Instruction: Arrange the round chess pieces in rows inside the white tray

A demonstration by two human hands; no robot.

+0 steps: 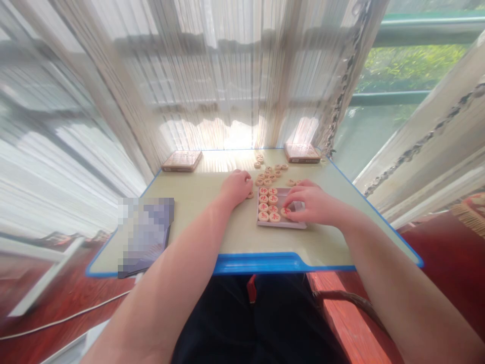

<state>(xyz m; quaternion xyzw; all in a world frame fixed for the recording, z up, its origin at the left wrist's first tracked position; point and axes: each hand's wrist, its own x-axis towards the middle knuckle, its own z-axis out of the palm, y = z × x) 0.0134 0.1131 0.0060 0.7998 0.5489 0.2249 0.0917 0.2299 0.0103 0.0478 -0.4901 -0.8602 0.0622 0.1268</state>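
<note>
Bare forearms (189, 253) right up close, stretched over a pale table (314, 247) with blue edging. Got a red-marked piece (286, 213) pinched in the right hand (313, 203), down inside the shallow tray (282, 225), near two columns of four pieces (263, 208) each. Got the left hand (235, 188) curled low by a loose piece (250, 195), can't tell whether gripping it. Beyond the tray, more scattered pieces (260, 177), plus two flat boxes (182, 160) toward the far corners.

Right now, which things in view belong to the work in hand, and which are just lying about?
In use:
right hand, touching a red-marked piece
shallow tray of pieces
left hand, beside loose pieces

Lying about:
left flat box
right flat box
partly pixelated grey item
</note>
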